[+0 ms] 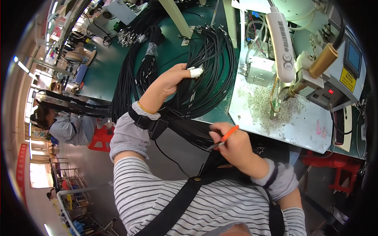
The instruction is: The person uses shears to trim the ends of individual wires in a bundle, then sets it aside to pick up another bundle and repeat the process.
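Observation:
My left hand (170, 82) reaches up over the bench to a big looped bundle of thin black cables (222, 65). Its fingers are partly hidden among the strands, and one digit wears a white wrap (195, 72). The hand appears closed around some of the cables. Lower and to the right, my right hand (238, 147) is closed around orange-handled snips (229, 134), whose metal blades point left and down. Black cables (189, 131) hang off the bench edge across my lap, just left of the blades. Whether the blades touch a cable, I cannot tell.
On the right, a metal-topped machine table (246, 112) carries a press with a white lamp arm (279, 47), scattered small metal pieces (256, 98) and a control box (350, 63). More bundled cables (138, 67) lie left on the green bench (100, 78). Another person (67, 124) sits far left.

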Action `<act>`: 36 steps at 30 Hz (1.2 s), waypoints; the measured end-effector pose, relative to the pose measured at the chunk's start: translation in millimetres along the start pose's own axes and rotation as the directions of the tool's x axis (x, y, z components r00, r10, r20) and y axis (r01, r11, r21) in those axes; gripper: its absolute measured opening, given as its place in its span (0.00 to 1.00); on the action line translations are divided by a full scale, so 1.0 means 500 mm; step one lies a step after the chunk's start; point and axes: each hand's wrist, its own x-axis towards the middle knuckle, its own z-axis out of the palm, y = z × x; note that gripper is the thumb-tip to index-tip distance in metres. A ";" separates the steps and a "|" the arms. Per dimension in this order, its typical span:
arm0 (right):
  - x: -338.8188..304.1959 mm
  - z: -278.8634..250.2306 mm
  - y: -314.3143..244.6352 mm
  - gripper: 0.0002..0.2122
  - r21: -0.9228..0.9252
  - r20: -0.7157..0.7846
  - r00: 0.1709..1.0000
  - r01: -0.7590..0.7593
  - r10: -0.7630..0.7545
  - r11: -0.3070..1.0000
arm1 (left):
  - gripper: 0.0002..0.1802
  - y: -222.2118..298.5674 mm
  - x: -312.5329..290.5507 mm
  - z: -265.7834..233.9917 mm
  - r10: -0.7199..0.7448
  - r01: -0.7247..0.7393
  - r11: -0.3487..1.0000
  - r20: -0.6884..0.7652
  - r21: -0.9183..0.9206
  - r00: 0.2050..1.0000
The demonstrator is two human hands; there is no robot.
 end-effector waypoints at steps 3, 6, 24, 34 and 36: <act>0.067 0.044 0.002 0.10 -0.101 -0.116 0.974 0.183 -0.195 0.978 | 0.09 0.008 0.000 -0.012 -0.028 0.036 0.991 0.061 -0.132 0.998; 0.099 0.075 0.020 0.12 -0.195 -0.138 0.950 0.251 -0.280 0.948 | 0.11 0.024 -0.005 -0.022 0.001 0.001 0.999 0.039 -0.053 0.999; 0.154 0.134 0.074 0.10 -0.308 -0.051 0.998 0.021 -0.038 0.951 | 0.20 0.120 -0.086 -0.156 0.239 -0.148 0.778 0.070 -0.611 0.969; 0.161 0.144 0.116 0.08 -0.383 -0.162 0.987 -0.082 0.020 0.920 | 0.18 0.159 -0.252 -0.468 0.297 -0.765 0.400 -0.718 -0.504 0.629; 0.160 0.153 0.112 0.07 -0.434 -0.157 0.988 -0.078 0.010 0.897 | 0.20 0.090 -0.267 -0.517 0.245 -0.714 0.697 -0.956 0.057 0.163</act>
